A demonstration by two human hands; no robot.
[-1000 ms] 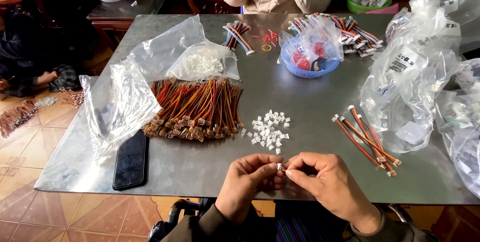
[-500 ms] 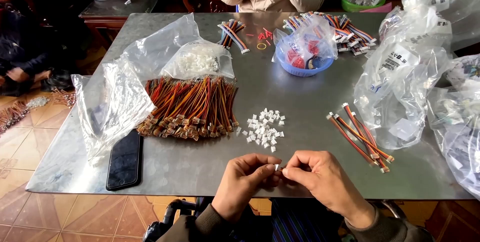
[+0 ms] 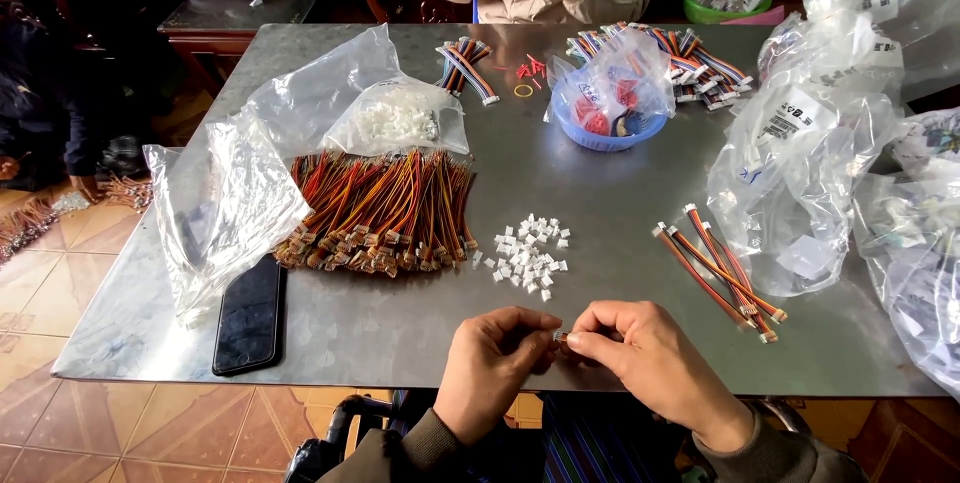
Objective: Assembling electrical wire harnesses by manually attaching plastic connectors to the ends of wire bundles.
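Both hands, left [image 3: 497, 368] and right [image 3: 640, 358], remain pinched together on a small connector [image 3: 560, 336], unchanged, near the white connector pile [image 3: 528, 252] on the bench [image 3: 400, 328].

Your hands [image 3: 570, 363] have bare steel table [image 3: 400, 328] just beyond them. Farther out, the white connector pile [image 3: 528, 251] blocks the middle, wire bundle [image 3: 385, 213] and phone [image 3: 250, 315] the left, finished wires [image 3: 722, 271] and probably full plastic bags [image 3: 810, 163] the right.
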